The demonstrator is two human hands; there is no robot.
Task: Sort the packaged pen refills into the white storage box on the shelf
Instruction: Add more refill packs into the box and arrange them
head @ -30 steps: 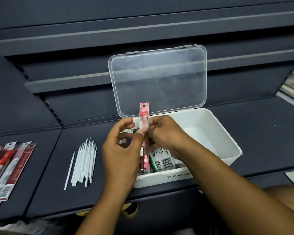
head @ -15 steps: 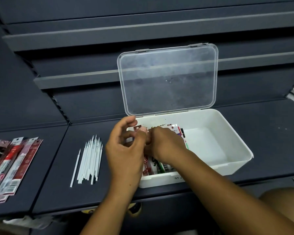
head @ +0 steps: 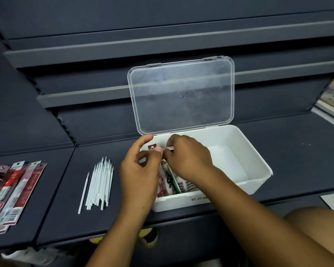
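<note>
Dark shelf (head: 297, 151) | white box (head: 258, 171), clear lid (head: 181, 97) up | left hand (head: 139, 170), right hand (head: 189, 160) pinch pink-red refill pack (head: 153, 147)

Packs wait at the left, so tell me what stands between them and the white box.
Only the loose white refill sticks lie flat between the red packaged refills and the white plastic storage box; its clear lid stands open.

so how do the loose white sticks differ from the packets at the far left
The white sticks are bare, thin and plain; the packets are flat printed sleeves, mostly red, with barcodes. The sticks lie on the same shelf panel as the white box; the packets lie one panel further left, partly cut off by the frame. Both lie flat on the dark shelf.
</note>
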